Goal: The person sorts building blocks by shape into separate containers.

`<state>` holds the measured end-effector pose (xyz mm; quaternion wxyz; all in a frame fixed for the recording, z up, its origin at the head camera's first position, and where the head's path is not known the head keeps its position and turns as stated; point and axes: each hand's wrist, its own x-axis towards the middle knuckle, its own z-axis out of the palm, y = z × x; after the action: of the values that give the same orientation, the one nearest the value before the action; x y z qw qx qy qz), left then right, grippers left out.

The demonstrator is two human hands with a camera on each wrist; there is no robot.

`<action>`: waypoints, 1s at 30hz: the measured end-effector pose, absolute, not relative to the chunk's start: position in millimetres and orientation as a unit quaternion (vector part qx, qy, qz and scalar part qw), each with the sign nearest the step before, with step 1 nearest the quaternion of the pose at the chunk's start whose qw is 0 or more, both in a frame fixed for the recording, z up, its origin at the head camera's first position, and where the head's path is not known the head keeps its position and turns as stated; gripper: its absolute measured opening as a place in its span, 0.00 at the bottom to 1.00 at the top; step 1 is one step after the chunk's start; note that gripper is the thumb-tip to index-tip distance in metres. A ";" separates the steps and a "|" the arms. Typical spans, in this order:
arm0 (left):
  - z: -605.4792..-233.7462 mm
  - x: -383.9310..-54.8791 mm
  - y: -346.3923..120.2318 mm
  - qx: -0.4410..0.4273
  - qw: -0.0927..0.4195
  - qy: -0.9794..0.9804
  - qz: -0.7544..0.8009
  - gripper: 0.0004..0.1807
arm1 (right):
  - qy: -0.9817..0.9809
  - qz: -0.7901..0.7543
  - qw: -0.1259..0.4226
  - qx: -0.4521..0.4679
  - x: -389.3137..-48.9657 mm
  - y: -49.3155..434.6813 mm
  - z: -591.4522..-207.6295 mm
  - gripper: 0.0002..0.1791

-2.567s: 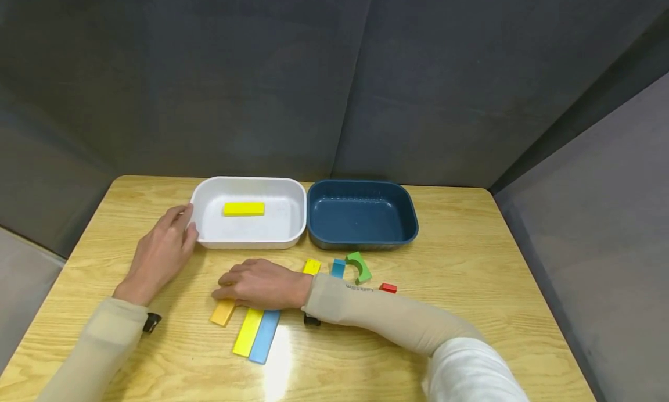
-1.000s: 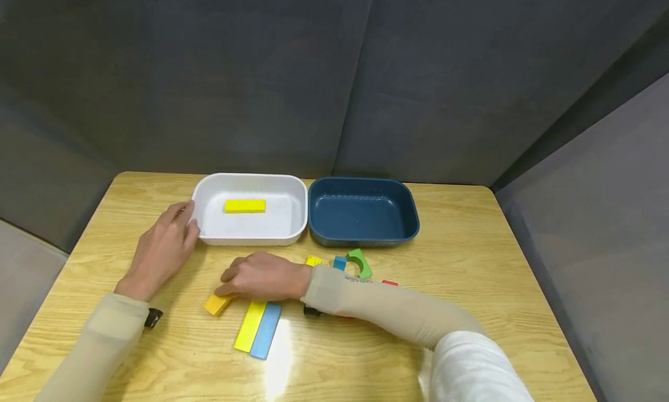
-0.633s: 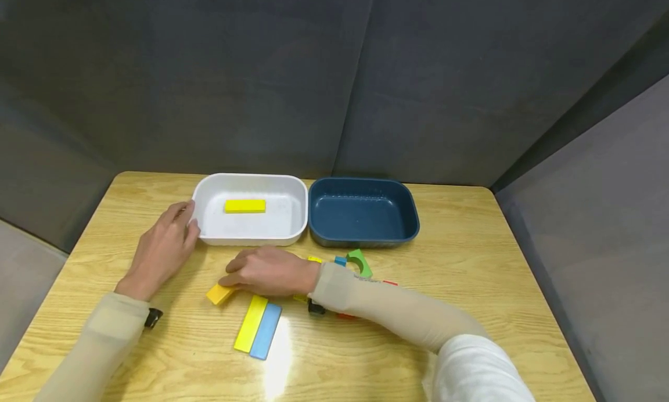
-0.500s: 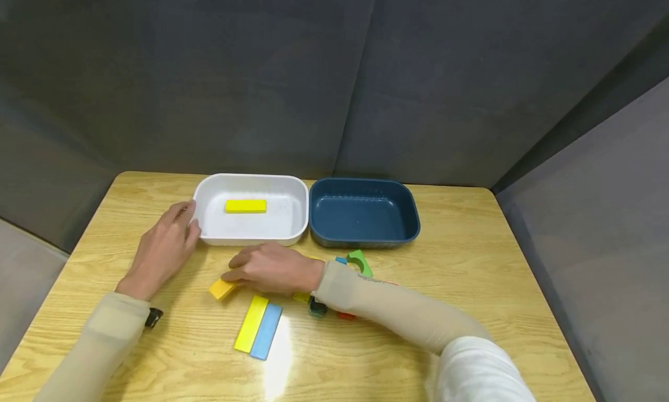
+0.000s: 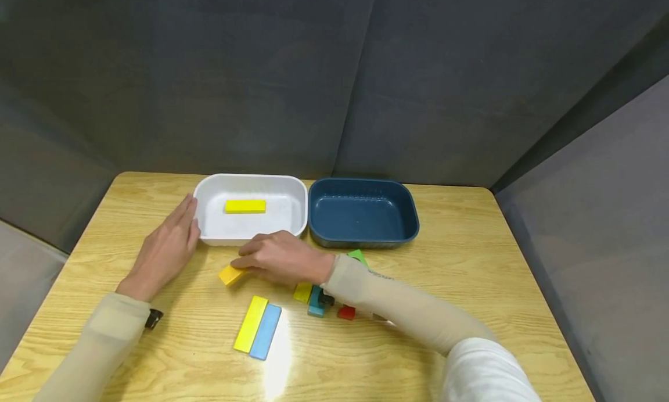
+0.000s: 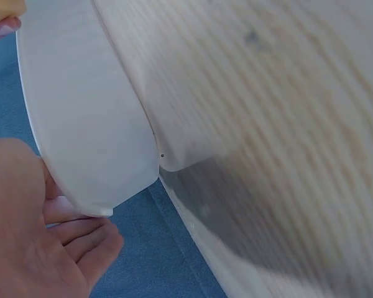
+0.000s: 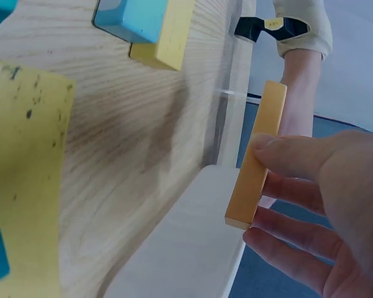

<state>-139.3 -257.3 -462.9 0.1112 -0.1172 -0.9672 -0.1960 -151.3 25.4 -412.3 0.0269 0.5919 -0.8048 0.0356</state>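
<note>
My right hand (image 5: 243, 266) pinches a flat orange-yellow block (image 5: 231, 274) between thumb and fingers, just in front of the white tray (image 5: 250, 176). In the right wrist view the orange block (image 7: 256, 162) is held on edge above the tray's rim. A yellow block (image 5: 245, 206) lies inside the white tray. My left hand (image 5: 169, 244) rests with straight fingers against the tray's left wall; the left wrist view shows the fingers (image 6: 81, 239) touching the white wall (image 6: 87, 124).
An empty dark blue tray (image 5: 362, 181) stands right of the white one. A long yellow plank (image 5: 251, 323) and a blue plank (image 5: 265, 331) lie side by side near the front. Small yellow (image 5: 302, 291), teal (image 5: 315, 303), red (image 5: 346, 312) and green (image 5: 358, 255) blocks sit by my right forearm.
My right hand picked the orange block up from beside the planks and carried it back toward the white tray. The left hand stays at the tray, its fingers now straighter.
</note>
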 end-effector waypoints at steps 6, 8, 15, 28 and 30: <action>-464.1 -138.7 -256.2 -0.118 0.112 -0.968 -0.189 0.31 | -0.810 0.061 0.018 0.583 -157.7 31.5 -405.1 0.19; -464.3 -138.9 -256.4 -0.120 0.114 -0.968 -0.189 0.31 | -0.811 0.071 0.018 0.580 -159.4 33.3 -400.8 0.19; -464.8 -139.8 -256.9 -0.123 0.116 -0.969 -0.183 0.31 | -0.820 0.095 0.034 0.563 -165.4 38.8 -387.8 0.19; -463.8 -140.0 -256.9 -0.126 0.122 -0.967 -0.185 0.31 | -0.845 0.104 0.048 0.522 -186.4 37.9 -384.0 0.18; -464.1 -139.7 -257.1 -0.125 0.121 -0.967 -0.185 0.31 | -0.850 0.107 0.037 0.514 -190.2 36.7 -385.2 0.18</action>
<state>-139.7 -257.1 -464.1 0.1205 -0.1255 -0.9672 -0.1853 -190.2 36.7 -385.2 0.0366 0.5140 -0.8503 0.1070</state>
